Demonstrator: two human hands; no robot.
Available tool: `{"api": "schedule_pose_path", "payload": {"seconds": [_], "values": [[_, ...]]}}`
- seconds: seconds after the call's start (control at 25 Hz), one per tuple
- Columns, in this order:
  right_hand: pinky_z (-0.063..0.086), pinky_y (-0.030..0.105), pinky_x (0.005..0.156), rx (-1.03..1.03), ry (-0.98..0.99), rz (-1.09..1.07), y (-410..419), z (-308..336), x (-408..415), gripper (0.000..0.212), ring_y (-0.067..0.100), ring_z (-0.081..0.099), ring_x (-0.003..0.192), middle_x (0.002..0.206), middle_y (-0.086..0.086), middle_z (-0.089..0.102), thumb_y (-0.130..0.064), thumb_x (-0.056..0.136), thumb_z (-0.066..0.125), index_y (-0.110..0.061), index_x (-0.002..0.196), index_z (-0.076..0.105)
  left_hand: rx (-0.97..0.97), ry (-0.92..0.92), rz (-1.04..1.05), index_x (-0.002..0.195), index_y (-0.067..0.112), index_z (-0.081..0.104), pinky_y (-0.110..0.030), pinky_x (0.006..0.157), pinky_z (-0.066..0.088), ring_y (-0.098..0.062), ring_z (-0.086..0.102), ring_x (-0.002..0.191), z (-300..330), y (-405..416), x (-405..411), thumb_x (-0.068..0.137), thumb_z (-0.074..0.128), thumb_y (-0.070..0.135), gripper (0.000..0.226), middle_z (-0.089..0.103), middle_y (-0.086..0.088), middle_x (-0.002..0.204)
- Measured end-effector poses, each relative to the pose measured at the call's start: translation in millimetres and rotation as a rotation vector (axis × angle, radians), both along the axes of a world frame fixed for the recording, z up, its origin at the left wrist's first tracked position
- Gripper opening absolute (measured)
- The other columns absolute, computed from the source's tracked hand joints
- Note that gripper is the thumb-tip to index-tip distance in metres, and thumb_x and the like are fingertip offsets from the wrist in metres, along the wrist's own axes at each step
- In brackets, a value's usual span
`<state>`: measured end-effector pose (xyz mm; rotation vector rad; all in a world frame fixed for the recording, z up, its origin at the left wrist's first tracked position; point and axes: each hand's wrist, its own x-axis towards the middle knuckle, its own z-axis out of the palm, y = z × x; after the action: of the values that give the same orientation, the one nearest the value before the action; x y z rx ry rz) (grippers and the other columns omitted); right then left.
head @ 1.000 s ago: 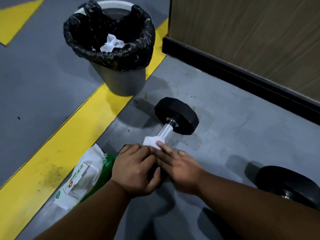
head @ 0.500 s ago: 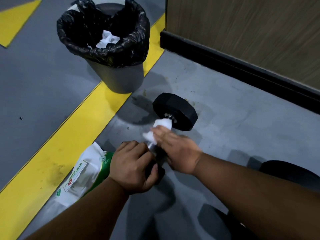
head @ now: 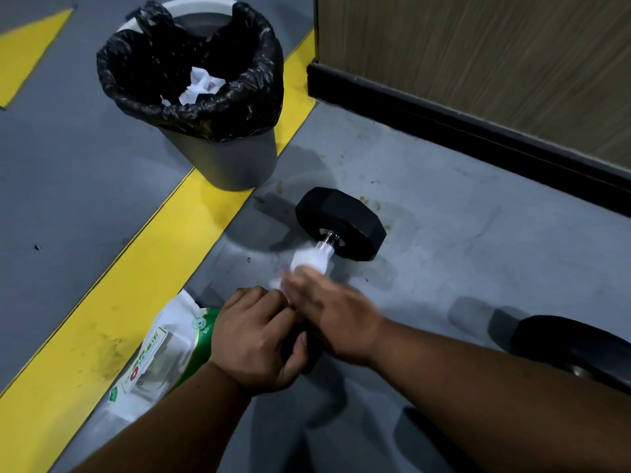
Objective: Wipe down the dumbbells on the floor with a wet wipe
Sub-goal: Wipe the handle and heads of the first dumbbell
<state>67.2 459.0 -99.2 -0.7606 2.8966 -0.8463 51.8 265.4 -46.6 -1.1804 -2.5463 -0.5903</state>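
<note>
Chrome handle [head: 328, 241] beyond your right hand [head: 336, 320] fingers gripping the wet wipe [head: 309, 261]: twist around it while left hand [head: 257, 339] fingers clamp the near dumbbell head [head: 307, 353].

Showing black on both rubber heads of the dumbbell [head: 341, 223], with a bright silver bar between them. Wrapping white around that bar: the wet wipe [head: 310, 259]. Spreading dull grey across the floor [head: 461, 240], speckled with small brown stains near the wall. Running diagonally over it, a broad yellow stripe [head: 143, 268], scuffed and smudged darker toward the near end. Lining the grey bin [head: 225, 158] in glossy black plastic, with crumpled white inside. Mixing white and green on the wipes packet [head: 170, 349], with a small red mark. Streaking tan-brown woodgrain over the wall panel [head: 495, 63], edged below in black.
</note>
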Motion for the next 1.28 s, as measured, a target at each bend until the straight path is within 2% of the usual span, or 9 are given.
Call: {"api": "schedule_pose_path", "payload": {"seconds": [0.08,0.24,0.36,0.56,0.76,0.84,0.96,1.12,1.28], "values": [[0.061,0.042,0.090,-0.010,0.091,0.144,3.4,-2.4,0.2,0.085,0.032,0.044,0.145,0.167,0.005,0.036,-0.012,0.083,0.078,-0.015,0.159,0.039,-0.011,0.003,-0.003,0.074,0.013,0.069,-0.038,0.065,0.042,-0.032,0.050,0.064,0.0,0.2,-0.8,0.089,0.057,0.037,0.031,0.059,-0.009,0.076],[0.064,0.043,0.087,-0.034,0.026,-0.177,20.0,6.0,-22.6,0.098,0.027,0.039,0.137,0.170,0.000,0.032,0.004,0.069,0.071,-0.010,0.160,0.038,0.003,-0.018,0.008,0.073,0.014,0.069,-0.039,0.064,0.042,-0.031,0.049,0.064,-0.2,0.2,-2.2,0.088,0.057,0.036,0.030,0.057,-0.007,0.074],[0.059,0.040,0.095,0.089,0.066,0.113,12.2,-1.2,-5.9,0.093,0.029,0.031,0.149,0.169,-0.003,0.034,-0.015,0.078,0.075,-0.019,0.161,0.034,0.008,-0.002,-0.007,0.073,0.014,0.068,-0.039,0.063,0.042,-0.032,0.048,0.063,1.4,-0.1,-0.7,0.088,0.058,0.036,0.029,0.057,-0.008,0.074],[0.057,0.048,0.100,0.127,-0.013,-0.170,29.6,0.1,-19.2,0.105,0.019,0.012,0.161,0.173,-0.007,0.020,-0.002,0.072,0.069,-0.021,0.165,0.024,0.012,-0.021,0.008,0.072,0.014,0.068,-0.040,0.064,0.042,-0.032,0.049,0.063,0.5,1.0,-2.8,0.089,0.057,0.036,0.029,0.057,-0.007,0.074],[0.058,0.044,0.094,0.161,0.035,0.213,14.0,-11.8,9.2,0.119,0.016,-0.008,0.162,0.174,-0.014,-0.016,-0.010,0.074,0.080,-0.025,0.166,0.007,0.000,0.000,-0.001,0.074,0.013,0.069,-0.040,0.065,0.043,-0.033,0.051,0.065,0.8,-0.1,-1.1,0.089,0.057,0.037,0.031,0.059,-0.009,0.077],[0.051,0.046,0.104,0.205,-0.023,0.035,21.6,-5.6,-2.5,0.119,0.002,-0.025,0.156,0.167,-0.025,-0.030,-0.003,0.079,0.069,-0.034,0.164,-0.009,0.007,-0.013,0.008,0.073,0.014,0.069,-0.041,0.064,0.042,-0.033,0.050,0.064,0.7,0.6,-2.4,0.089,0.057,0.037,0.030,0.058,-0.007,0.075],[0.050,0.045,0.110,0.154,-0.066,-0.224,20.0,1.9,-2.7,0.112,0.007,-0.015,0.160,0.171,-0.020,-0.022,0.000,0.078,0.062,-0.026,0.168,0.002,0.021,-0.018,0.010,0.073,0.015,0.068,-0.041,0.063,0.042,-0.032,0.049,0.064,0.9,0.4,-1.5,0.088,0.058,0.035,0.027,0.057,-0.006,0.074],[0.055,0.039,0.098,0.161,0.073,0.189,15.3,-10.8,11.9,0.121,0.017,-0.001,0.162,0.171,-0.013,-0.026,-0.012,0.069,0.086,-0.022,0.165,0.011,0.006,0.002,0.006,0.072,0.012,0.068,-0.040,0.063,0.043,-0.033,0.050,0.064,0.8,0.5,-1.1,0.088,0.058,0.036,0.030,0.058,-0.009,0.075],[0.050,0.048,0.108,0.184,-0.068,-0.180,31.4,-0.2,-13.7,0.115,0.005,-0.019,0.159,0.169,-0.025,-0.026,0.001,0.075,0.064,-0.029,0.166,0.001,0.022,-0.018,0.011,0.073,0.014,0.069,-0.040,0.063,0.042,-0.033,0.051,0.064,1.3,0.9,-2.2,0.087,0.059,0.035,0.027,0.059,-0.006,0.075]]}}
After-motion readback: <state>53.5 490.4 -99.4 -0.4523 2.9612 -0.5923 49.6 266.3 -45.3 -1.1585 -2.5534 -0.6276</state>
